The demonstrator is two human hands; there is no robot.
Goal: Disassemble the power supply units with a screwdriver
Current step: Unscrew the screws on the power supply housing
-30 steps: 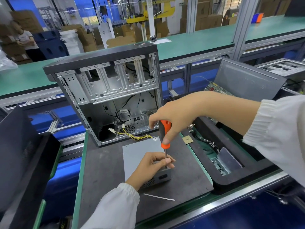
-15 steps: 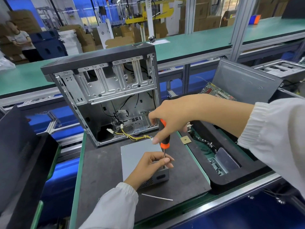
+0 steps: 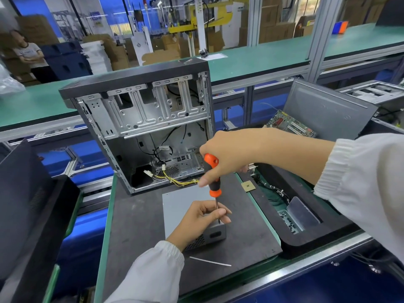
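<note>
The flat grey metal power supply unit (image 3: 185, 206) lies on the dark work mat (image 3: 135, 226) in front of the open computer case (image 3: 140, 119). The right hand (image 3: 227, 158) grips the orange-and-black screwdriver (image 3: 213, 178) upright; the left hand (image 3: 201, 217) pinches its shank at the unit's near corner. Best to keep the shaft vertical, press down firmly and turn slowly so the tip stays seated.

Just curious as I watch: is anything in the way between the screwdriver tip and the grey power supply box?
Nothing visible blocks it. The right hand holds the screwdriver upright, its shaft running down to the near corner of the power supply, where the left hand pinches the shaft.
</note>
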